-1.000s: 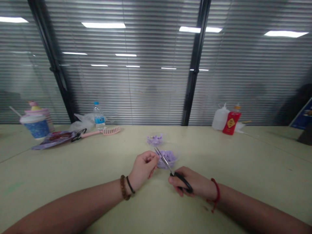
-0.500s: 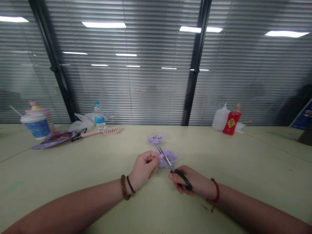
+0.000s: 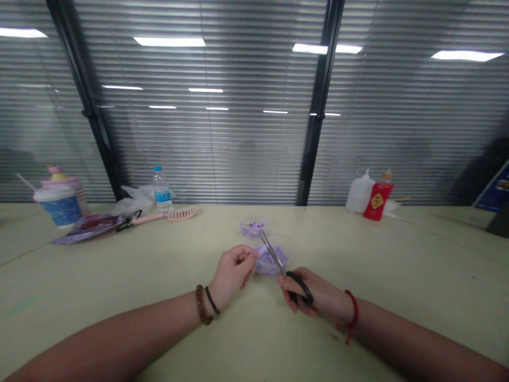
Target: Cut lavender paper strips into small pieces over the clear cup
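Note:
Black-handled scissors (image 3: 274, 257) are gripped in my right hand (image 3: 304, 292), their narrow metal blades pointing up and left, the tips slightly apart. My left hand (image 3: 236, 270) is closed in a pinch left of the blades, on what looks like a small pale purple piece that blends with what lies behind it. Just beyond the fingertips stands a clear bowl (image 3: 270, 272) heaped with purple bits, partly covered by the blades. Farther back, a second, smaller clear bowl (image 3: 246, 233) contains more purple pieces.
At the left are a blue cup (image 3: 59, 207), a purple packet (image 3: 87, 227), a pink hairbrush (image 3: 181, 214) and a water bottle (image 3: 161, 192). A white squeeze bottle (image 3: 359, 195) and a red bottle (image 3: 377, 201) stand back right, before a window with blinds.
The scissors have shifted slightly up and to the right, their tips now nearer the far bowl. My left hand has drawn a little to the left, away from the blades.

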Motion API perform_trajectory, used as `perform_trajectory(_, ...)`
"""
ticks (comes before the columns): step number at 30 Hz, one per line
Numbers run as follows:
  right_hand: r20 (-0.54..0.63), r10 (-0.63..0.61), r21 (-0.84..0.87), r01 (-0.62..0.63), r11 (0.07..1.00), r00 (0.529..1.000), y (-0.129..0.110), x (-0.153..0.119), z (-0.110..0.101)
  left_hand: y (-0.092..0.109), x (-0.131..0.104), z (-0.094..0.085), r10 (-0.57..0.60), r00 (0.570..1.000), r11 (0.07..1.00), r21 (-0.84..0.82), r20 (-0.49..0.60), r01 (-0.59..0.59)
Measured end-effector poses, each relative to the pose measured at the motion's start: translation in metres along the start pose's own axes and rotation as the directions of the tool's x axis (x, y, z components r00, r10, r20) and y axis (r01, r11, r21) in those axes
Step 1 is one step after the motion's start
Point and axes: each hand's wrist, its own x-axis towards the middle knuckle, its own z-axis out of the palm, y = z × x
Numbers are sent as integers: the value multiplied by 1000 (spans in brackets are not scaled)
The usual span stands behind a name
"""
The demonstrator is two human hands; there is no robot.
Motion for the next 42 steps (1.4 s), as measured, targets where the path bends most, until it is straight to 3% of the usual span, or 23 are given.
perform_trajectory(6,72,-25,-13,26,1000,997,0,-2,-1,-1,0,0,-2,1000,1000,3,17,2)
perform_trajectory(22,35,-10,-47,12,999,999,2,0,-4,1,-2,-1,35,998,999,8,48,-35)
perform_trajectory(27,-17,-39,-148,36,988,999,3,1,-5,-1,-1,-2,41,998,999,12,41,-41)
perform_trajectory(33,-57,44,42,-42,998,997,3,2,-6,-2,0,-2,26,999,1000,-7,25,-26)
perform_trajectory(37,-99,52,76,-45,996,994,0,3,-11,0,-1,-1,17,1000,999,-36,-1,-17)
perform_trajectory(42,82,95,173,-108,979,992,5,4,-12,2,-2,1,-5,1000,998,-58,-13,5)
